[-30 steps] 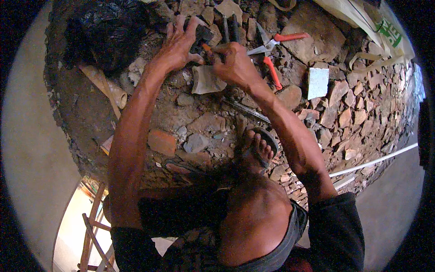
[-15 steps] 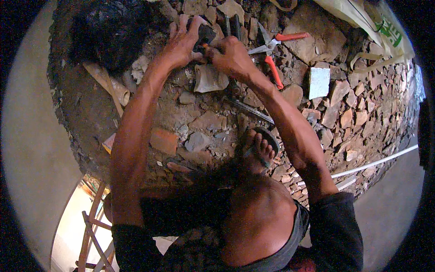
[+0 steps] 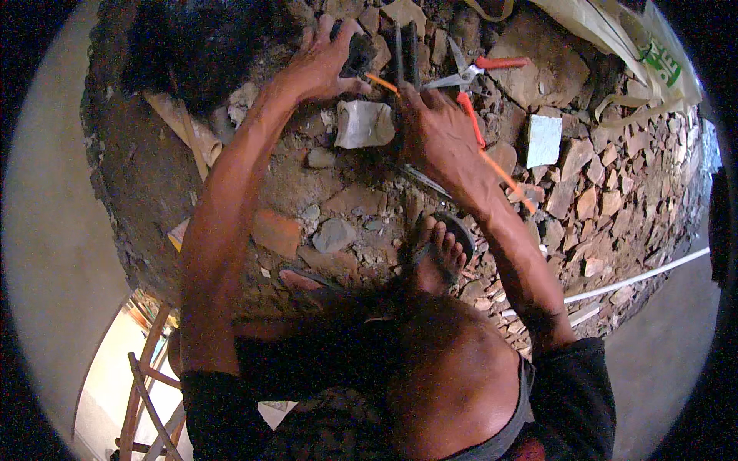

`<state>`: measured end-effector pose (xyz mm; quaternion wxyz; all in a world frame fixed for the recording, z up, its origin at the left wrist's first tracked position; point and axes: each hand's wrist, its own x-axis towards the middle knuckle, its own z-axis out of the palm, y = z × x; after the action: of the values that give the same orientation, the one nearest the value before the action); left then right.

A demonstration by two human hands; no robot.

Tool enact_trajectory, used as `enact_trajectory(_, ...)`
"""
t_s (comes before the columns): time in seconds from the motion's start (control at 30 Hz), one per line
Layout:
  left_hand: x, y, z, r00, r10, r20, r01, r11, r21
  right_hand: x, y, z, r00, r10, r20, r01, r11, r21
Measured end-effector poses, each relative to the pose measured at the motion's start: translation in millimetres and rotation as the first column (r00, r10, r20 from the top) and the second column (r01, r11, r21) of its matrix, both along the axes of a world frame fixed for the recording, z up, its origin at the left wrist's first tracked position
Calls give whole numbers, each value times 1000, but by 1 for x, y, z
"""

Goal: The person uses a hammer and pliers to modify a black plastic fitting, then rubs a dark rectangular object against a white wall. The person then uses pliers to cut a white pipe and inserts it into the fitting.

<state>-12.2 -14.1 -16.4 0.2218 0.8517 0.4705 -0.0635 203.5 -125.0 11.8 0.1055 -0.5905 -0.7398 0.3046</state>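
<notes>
Rubble-strewn dirt ground point(image 3: 607, 192), smooth pale floor point(image 3: 54, 230)

Rubble-strewn dirt ground point(image 3: 307, 192), red-handled pliers point(image 3: 469, 73), pale stone block point(image 3: 365, 123), flat white tile piece point(image 3: 544, 140) (just apart), white pipe point(image 3: 638, 278)

Ground point(image 3: 369, 200) was rough, matt broken stone and brick rubble w/ dry dusty earth; pale block point(image 3: 364, 124) between the hands looked like chalky, matt stone or plaster. Pliers point(image 3: 469, 77) showed dull grey metal jaws w/ smooth, slightly glossy red-orange plastic grips; dark bars point(image 3: 405, 54) by right hand point(image 3: 438, 138) looked like matt metal, dark lump point(image 3: 358, 52) under left hand point(image 3: 319, 65) unclear. Sack point(image 3: 615, 46) at upper right was woven plastic, faint sheen; white pipe point(image 3: 638, 276) smooth plastic; frame point(image 3: 150, 369) at lower left bare wood.
</notes>
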Motion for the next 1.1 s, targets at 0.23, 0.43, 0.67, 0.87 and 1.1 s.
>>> enact_trajectory(0.23, -17, 5, -37, 999, 1, -49, 5, 992, 128, -13, 8, -13, 974, 90, 206, -143, 955, 259)
enact_trajectory(0.43, 12, 7, 7, 974, 13, -226, -66, 971, -230, -6, 9, -34, 925, 111, 363, -293, 816, 498)
enact_trajectory(0.67, 18, 12, 8, 985, 65, -160, -108, 955, -276, -12, 13, -21, 894, 135, 427, -325, 851, 412)
enact_trajectory(0.87, 16, 13, 17, 989, 98, -107, -128, 936, -328, -12, 19, -22, 915, 175, 364, -323, 858, 398)
enact_trajectory(1.1, 16, 27, 1, 977, 38, -212, -107, 941, -321, -9, 29, -34, 932, 137, 337, -339, 658, 672)
